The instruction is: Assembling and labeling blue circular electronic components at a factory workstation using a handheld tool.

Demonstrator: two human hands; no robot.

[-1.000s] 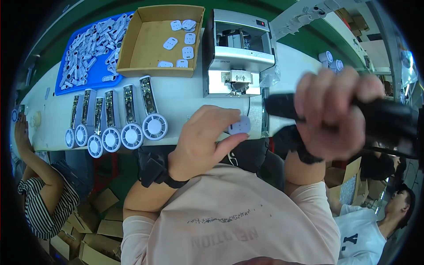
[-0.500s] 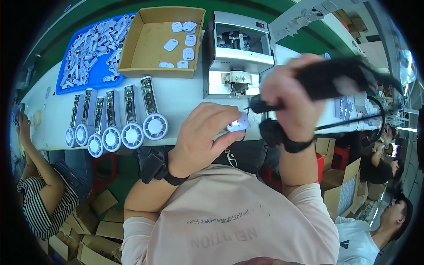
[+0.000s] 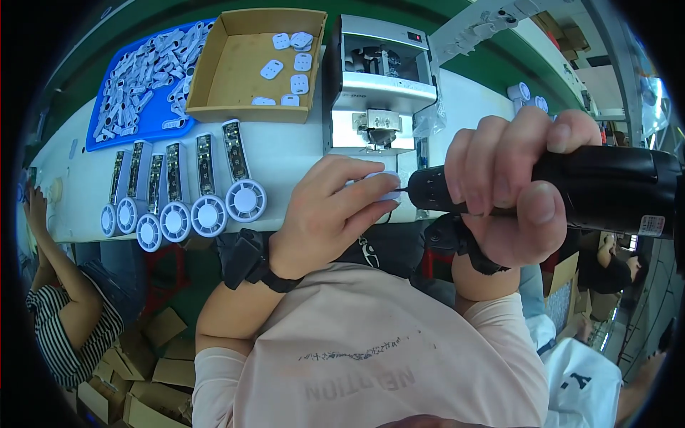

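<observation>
Pinched in the fingers of my left hand (image 3: 330, 207) is a small white plastic part (image 3: 389, 187), mostly covered by those fingers. My right hand (image 3: 510, 182) grips a black electric screwdriver (image 3: 606, 189) held level, its body running off to the right. The screwdriver's thin bit points left and meets the end of the white part. To the left of my hands, several white handheld fan bodies (image 3: 245, 201) with round vented ends lie in a row, circuit boards showing in their open handles. Behind my hands stands a silver and black machine (image 3: 385, 93) with a feeding slot at its front.
A blue tray (image 3: 93, 135) heaped with white plastic pieces lies at the far left. Beside it, a cardboard box (image 3: 221, 64) contains several flat white pieces. White round parts (image 3: 519, 91) sit at the back right. People work on both sides; cartons (image 3: 146, 399) stand below left.
My right hand has turned the screwdriver level and brought its bit to the white part. The left hand has shifted slightly, still holding that part.
</observation>
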